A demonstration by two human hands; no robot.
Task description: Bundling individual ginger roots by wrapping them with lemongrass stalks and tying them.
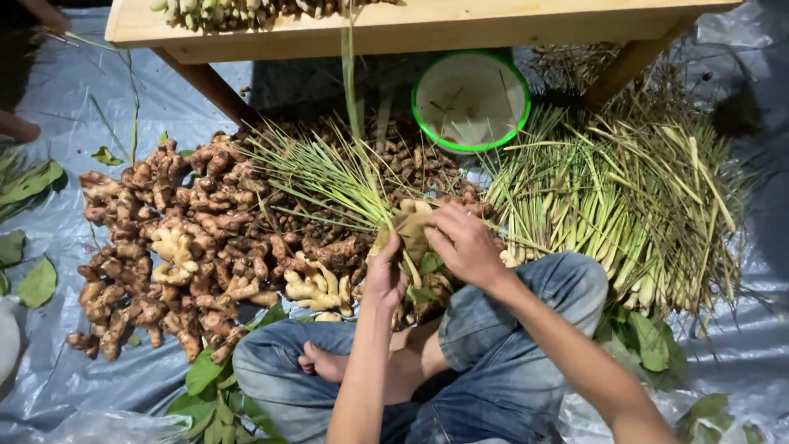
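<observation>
Fingers of both hands, left (385,271) and right (462,242), pinch a lemongrass bundle (345,177) above ginger (189,247).

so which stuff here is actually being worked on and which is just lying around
In hand:
left hand
right hand
bundle of lemongrass and ginger, gripped by both hands
lemongrass pile
ginger heap

Lying about:
green-rimmed bowl
wooden bench
loose leaves
plastic sheet
</observation>
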